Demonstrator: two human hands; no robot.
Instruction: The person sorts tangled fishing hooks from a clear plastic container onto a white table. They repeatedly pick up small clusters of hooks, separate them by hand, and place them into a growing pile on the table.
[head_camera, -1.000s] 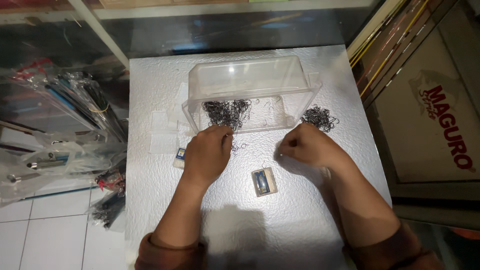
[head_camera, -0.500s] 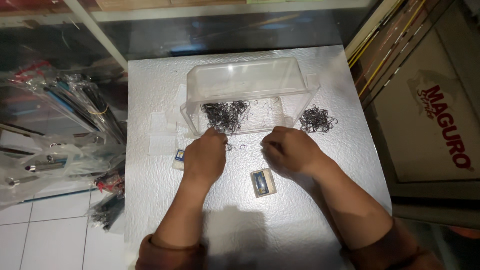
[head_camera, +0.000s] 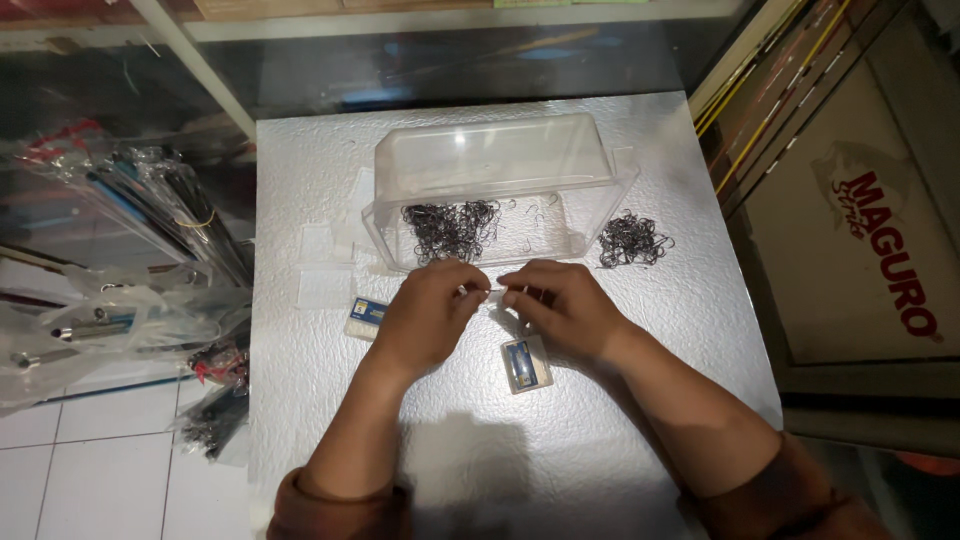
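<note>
At the far left, beside the desk (head_camera: 320, 420), clear bags (head_camera: 150, 215) of long dark items are stacked above the tiled floor (head_camera: 90, 470). On the left part of the desk, small clear packets (head_camera: 325, 265) are laid flat, and a small blue-labelled packet (head_camera: 366, 314) is placed just beside the left hand (head_camera: 430, 315).

The left hand is held low over the desk, its fingers curled and pinched together at the tips. The right hand (head_camera: 560, 305) is positioned opposite it, its fingers likewise pinched. The fingertips of both hands are brought almost together just in front of the box (head_camera: 500, 160). Something small and pale is gripped between them; what it is cannot be told.

The clear plastic box is set on its side, directly beyond the hands. A heap of small dark hooks (head_camera: 450, 228) is contained in its left half.

A second blue-labelled packet (head_camera: 525, 364) is located on the desk, just below the right hand. A loose pile of hooks (head_camera: 630, 240) is placed on the desk to the right of the box, apart from both hands.
</note>
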